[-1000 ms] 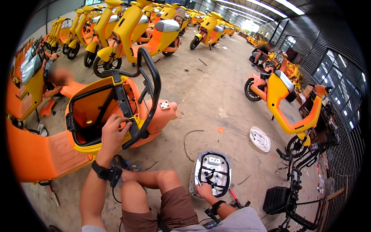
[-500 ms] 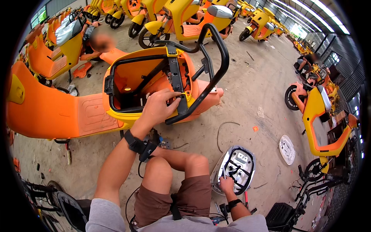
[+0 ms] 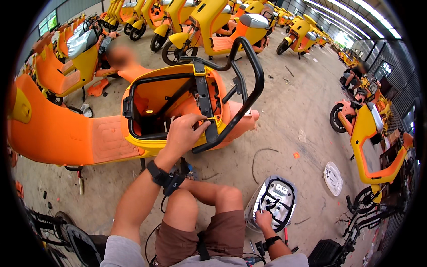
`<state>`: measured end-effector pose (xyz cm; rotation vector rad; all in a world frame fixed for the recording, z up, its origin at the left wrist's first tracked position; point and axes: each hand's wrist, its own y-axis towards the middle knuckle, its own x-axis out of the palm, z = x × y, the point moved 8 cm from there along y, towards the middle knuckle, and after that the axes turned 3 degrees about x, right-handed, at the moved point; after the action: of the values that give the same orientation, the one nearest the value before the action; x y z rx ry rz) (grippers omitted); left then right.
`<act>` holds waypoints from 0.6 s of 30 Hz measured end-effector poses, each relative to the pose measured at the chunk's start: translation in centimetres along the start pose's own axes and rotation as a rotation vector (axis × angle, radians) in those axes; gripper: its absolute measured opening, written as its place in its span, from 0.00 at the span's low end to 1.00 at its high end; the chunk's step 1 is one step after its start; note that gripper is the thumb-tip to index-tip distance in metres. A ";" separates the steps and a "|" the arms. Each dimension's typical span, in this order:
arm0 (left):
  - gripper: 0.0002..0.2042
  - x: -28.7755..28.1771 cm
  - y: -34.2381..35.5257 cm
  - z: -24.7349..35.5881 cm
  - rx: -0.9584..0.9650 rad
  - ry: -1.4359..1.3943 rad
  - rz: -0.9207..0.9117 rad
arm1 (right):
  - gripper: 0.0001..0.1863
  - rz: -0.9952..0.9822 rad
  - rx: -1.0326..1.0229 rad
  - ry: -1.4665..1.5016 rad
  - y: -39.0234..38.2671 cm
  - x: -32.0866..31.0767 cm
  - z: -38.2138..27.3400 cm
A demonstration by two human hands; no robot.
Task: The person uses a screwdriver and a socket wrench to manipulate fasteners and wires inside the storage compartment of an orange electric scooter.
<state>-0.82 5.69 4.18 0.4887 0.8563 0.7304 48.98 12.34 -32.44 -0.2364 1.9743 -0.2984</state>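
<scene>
My left hand point(image 3: 184, 133) pinches the yellow rim of the open scooter seat compartment point(image 3: 171, 107), frame centre. My right hand point(image 3: 265, 219) rests loosely curled on the upturned seat point(image 3: 273, 202), lower right, on the floor.

— What stood at twelve o'clock?
— Rows of yellow and orange scooters point(image 3: 213, 26) on the concrete floor point(image 3: 289, 98).
— And at three?
— A yellow-orange scooter point(image 3: 369, 133); near it a white round cover point(image 3: 333, 178) lay flat, a loose cable point(image 3: 260, 155) beside.

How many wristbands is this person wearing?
2: a black wristband on the left hand's wrist by the open scooter body, another on the right wrist.
</scene>
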 end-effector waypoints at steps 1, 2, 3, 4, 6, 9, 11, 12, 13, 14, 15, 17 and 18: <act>0.12 0.0 0.0 0.0 -0.023 -0.004 -0.008 | 0.18 0.008 -0.007 -0.022 -0.2 -0.3 -0.3; 0.12 -0.1 0.1 0.3 -0.010 -0.009 -0.011 | 0.19 0.015 -0.014 -0.043 -0.4 -0.6 -0.6; 0.12 -0.2 0.2 0.7 0.003 -0.014 -0.014 | 0.19 0.021 -0.021 -0.065 -0.3 -0.6 -0.8; 0.12 -0.3 0.3 1.0 0.015 -0.022 -0.016 | 0.20 -0.008 0.016 -0.040 -0.2 -0.4 -0.5; 0.12 -0.1 0.2 1.0 0.037 0.001 -0.052 | 0.20 -0.003 -0.002 -0.049 -0.3 -0.3 -0.4; 0.12 0.1 0.0 0.2 0.051 -0.001 -0.032 | 0.20 -0.022 -0.015 -0.072 -0.1 -0.4 -0.8; 0.12 0.1 0.0 0.1 0.043 0.001 -0.020 | 0.19 -0.018 -0.029 -0.090 -0.2 0.1 -0.4; 0.12 0.1 0.2 0.1 0.026 0.001 -0.013 | 0.19 0.000 -0.029 -0.045 0.0 0.0 -0.2; 0.12 0.1 0.2 0.0 0.007 0.007 -0.011 | 0.18 0.018 -0.069 -0.071 -0.1 -0.2 -0.5; 0.12 0.1 0.2 -0.1 -0.012 0.011 -0.010 | 0.18 0.010 -0.050 -0.053 -0.2 -0.1 -0.6; 0.12 -0.1 0.1 0.1 -0.002 0.005 -0.007 | 0.18 0.003 -0.031 -0.036 -0.3 0.0 -0.7; 0.12 -0.3 0.3 1.2 0.024 -0.021 0.005 | 0.18 0.011 -0.026 -0.052 -0.5 -0.2 -0.8; 0.13 0.0 0.3 0.9 0.009 -0.033 -0.014 | 0.19 0.027 -0.037 -0.067 -0.7 -0.3 -1.0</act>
<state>-0.23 5.78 4.92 0.5014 0.8318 0.7039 48.18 11.90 -31.60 -0.2409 1.9164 -0.2339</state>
